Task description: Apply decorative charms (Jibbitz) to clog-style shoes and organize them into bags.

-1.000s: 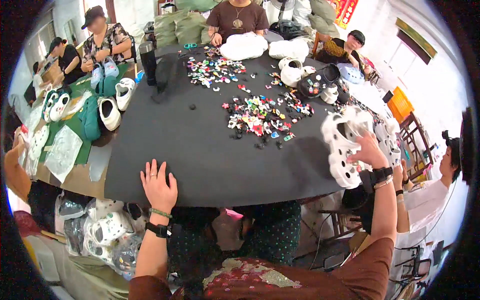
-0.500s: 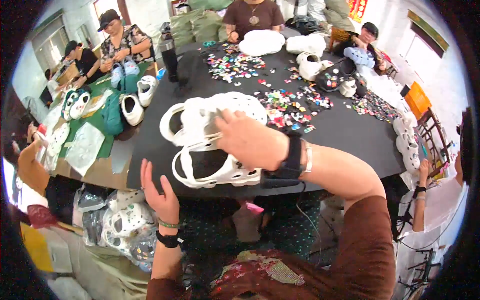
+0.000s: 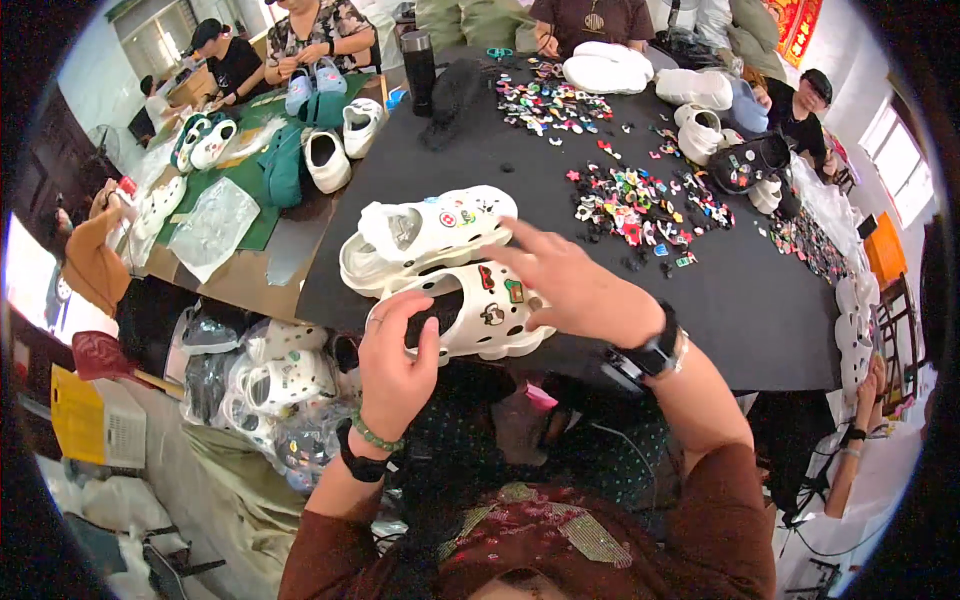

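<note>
Two white clog shoes with small coloured charms lie at the near edge of the black table [image 3: 700,310]. My left hand [image 3: 395,355] grips the heel end of the nearer white clog [image 3: 490,310]. My right hand [image 3: 580,290] rests on the toe side of that clog, fingers spread toward the farther white clog [image 3: 430,230], which lies just behind and touches it. A loose heap of coloured charms [image 3: 640,205] is spread on the table beyond my right hand.
A second charm pile [image 3: 545,100], a black bottle [image 3: 418,60] and more white clogs [image 3: 700,130] sit farther back. Several people sit around the table. A green-covered table [image 3: 255,165] with clogs is at left. Bagged clogs [image 3: 285,385] lie below the table edge.
My right hand brought the pair of white clogs from the right side to the near table edge. My left hand left the table surface and took hold of the nearer clog.
</note>
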Available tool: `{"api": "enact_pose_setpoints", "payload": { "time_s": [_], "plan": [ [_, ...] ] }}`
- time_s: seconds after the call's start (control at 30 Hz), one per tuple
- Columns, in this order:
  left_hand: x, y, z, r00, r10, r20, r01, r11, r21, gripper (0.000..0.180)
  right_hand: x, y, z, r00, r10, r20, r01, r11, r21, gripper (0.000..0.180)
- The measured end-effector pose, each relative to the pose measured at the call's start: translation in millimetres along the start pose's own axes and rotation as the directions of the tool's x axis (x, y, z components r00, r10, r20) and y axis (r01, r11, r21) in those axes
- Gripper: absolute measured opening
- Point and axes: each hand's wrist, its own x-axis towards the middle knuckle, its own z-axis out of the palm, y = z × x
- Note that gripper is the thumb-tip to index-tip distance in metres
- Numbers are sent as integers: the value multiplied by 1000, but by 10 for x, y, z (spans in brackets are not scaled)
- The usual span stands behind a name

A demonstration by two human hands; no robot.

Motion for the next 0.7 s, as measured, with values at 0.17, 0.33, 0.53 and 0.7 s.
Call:
{"api": "enact_pose_setpoints", "payload": {
  "time_s": [0.17, 0.33, 0.53, 0.7],
  "plan": [
    [94, 41, 149, 992, -21, 124, 32, 996, -82, 22, -565, 157, 260, 907, 341, -245, -279, 926, 255, 79],
    [325, 122, 182, 832, -308, 462, 395, 913, -102, 31, -685, 72, 503, 858, 442, -263, -345, 873, 343, 77],
    [526, -173, 316, 457, -311, 833, 887, 87, -454, 37, -559, 34, 703, 828, 434, -355, -294, 875, 384, 78],
    [608, -109, 438, 464, -253, 849, 880, 21, -474, 36, -531, 85, 776, 807, 437, -396, -285, 877, 388, 79]
  ]
}}
